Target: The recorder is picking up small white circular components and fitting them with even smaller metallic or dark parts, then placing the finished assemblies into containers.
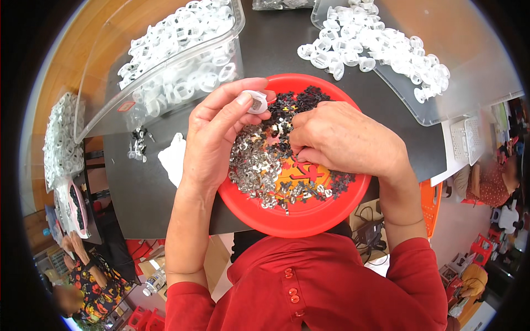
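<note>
- A small white plastic ring part (pixel 255 102) is pinched between the thumb and fingertips of the left hand (pixel 218 138), which is closed on it above the far left rim of the red plate.
- The right hand (pixel 342 140) is curled downward over the right half of the plate, its fingertips pressed together among the small pieces; whether a piece is actually gripped cannot be told, since the fingertips are hidden beneath the hand.
- The red plate (pixel 301 218) is set on the near edge of a dark table (pixel 276 47), directly in front of the person in a red buttoned shirt.
- A heap of small silvery metal pieces (pixel 256 165) is spread across the left half of the plate.
- Small black pieces (pixel 301 102) are scattered over the far side and the right side of the plate.
- A clear plastic bin (pixel 165 71) filled with white ring parts is placed far left of the plate, tilted toward the person.
- A loose pile of white ring parts (pixel 375 47) is laid on a clear sheet at the far right, well apart from the plate.
</note>
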### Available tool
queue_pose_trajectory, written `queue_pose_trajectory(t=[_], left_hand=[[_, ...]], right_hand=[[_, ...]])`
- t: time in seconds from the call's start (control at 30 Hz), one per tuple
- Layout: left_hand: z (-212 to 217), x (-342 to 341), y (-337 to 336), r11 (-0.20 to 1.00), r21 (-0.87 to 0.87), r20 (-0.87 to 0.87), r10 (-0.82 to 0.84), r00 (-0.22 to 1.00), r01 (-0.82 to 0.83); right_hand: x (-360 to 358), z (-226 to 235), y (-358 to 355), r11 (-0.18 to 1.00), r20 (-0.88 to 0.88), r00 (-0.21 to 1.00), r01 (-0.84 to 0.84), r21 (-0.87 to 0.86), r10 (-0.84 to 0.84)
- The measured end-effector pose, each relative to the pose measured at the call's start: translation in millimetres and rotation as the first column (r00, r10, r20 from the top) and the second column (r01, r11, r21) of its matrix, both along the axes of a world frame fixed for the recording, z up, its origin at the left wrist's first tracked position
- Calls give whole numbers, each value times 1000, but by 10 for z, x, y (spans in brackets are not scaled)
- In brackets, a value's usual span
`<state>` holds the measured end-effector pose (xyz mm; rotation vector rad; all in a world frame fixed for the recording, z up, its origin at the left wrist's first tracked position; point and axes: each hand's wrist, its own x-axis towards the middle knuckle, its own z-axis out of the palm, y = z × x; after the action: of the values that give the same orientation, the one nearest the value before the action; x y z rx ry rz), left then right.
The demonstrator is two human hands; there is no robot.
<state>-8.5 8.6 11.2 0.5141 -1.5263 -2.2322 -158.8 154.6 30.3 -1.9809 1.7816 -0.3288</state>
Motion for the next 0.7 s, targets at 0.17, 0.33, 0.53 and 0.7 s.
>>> queue_pose_trajectory(t=[0.17,0.33,0.53,0.7], left_hand=[[10,13,36,991,-132,1,-8,1000,8],[14,9,94,911,-413,14,3,1000,4],[57,-9,132,686,-725,-27,69,997,-68],[41,-16,131,598,-797,-43,79,996,-82]], right_hand=[[22,9,-6,1000,-25,1000,-14,11,14],[-32,16,0,957,228,971,138,-255,-79],[-123,82,-38,874,561,767,463,-147,-312],[-113,27,-64,889,600,736,449,-87,-313]])
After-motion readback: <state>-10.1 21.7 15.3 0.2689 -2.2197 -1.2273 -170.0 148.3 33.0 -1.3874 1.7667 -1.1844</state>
